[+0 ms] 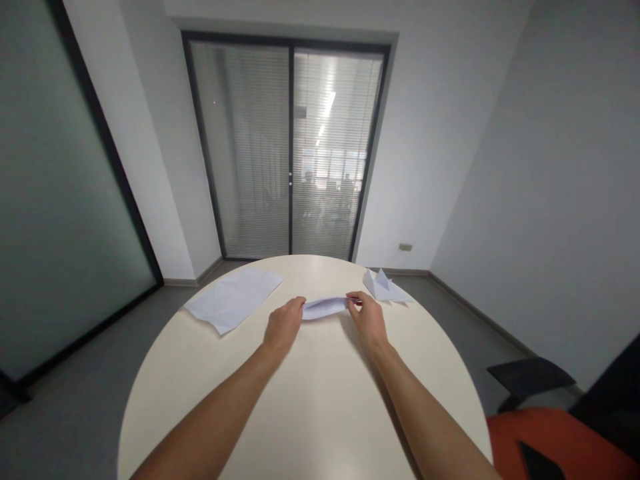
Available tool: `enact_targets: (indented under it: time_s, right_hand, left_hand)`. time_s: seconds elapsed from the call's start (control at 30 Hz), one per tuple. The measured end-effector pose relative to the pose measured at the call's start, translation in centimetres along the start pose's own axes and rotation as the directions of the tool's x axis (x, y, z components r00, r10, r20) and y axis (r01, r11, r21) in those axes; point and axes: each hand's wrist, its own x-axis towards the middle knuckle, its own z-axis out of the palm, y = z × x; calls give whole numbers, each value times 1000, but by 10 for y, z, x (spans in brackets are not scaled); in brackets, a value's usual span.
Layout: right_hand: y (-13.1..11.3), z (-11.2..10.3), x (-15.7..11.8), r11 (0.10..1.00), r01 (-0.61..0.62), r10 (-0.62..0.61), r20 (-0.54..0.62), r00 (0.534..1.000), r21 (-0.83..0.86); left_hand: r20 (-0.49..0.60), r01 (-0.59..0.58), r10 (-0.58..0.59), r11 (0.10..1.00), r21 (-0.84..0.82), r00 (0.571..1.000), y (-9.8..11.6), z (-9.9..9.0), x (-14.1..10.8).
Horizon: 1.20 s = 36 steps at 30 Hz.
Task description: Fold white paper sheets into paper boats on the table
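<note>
A folded strip of white paper (324, 308) is held between both hands above the middle of the round table. My left hand (285, 323) pinches its left end, with the fingers closed. At the right end, my right hand (367, 319) grips the paper between thumb and fingers. Flat on the table's left side lies a larger white sheet (237, 298) with creases. Beyond my right hand, near the far right edge, rests a folded white paper piece (384, 287) with upright points.
The round cream table (310, 400) fills the lower middle. An orange chair (555, 440) with a black armrest (533, 375) stands at the lower right, close to the table's edge. Glass doors with blinds (290, 147) are beyond the table.
</note>
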Motion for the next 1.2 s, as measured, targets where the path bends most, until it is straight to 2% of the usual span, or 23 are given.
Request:
enact_targets:
  time_s: [0.1,0.27,0.4,0.57,0.77,0.93,1.1,1.2]
  right_hand:
    - [-4,3,0,998,59,-58,-47,997,5]
    - [-7,11,-4,984,177,-176,-17,984,34]
    - [-12,13,-6,971,227,-226,-31,974,68]
    - [-17,15,-9,959,274,-273,-34,962,69]
    - [-21,18,-12,922,383,-385,43,922,55]
    - [-21,17,-15,898,438,-439,159,884,44]
    - [-23,15,-18,888,458,-451,276,849,44]
    - [-24,14,-19,890,453,-445,333,831,57]
  left_hand:
    - [-15,61,-61,998,34,998,2,-1,0]
    - [-36,125,-125,992,-19,991,-1,1,2]
    - [-60,111,-125,975,-193,990,-6,7,4]
    - [-97,65,-122,888,-456,988,-7,16,4]
    - [-58,58,-117,792,-608,991,-6,26,6]
    - [-23,87,-127,791,-605,992,-7,27,7]
    - [40,142,-140,869,-473,989,-9,25,6]
    - [31,124,-122,905,-406,992,-12,26,6]
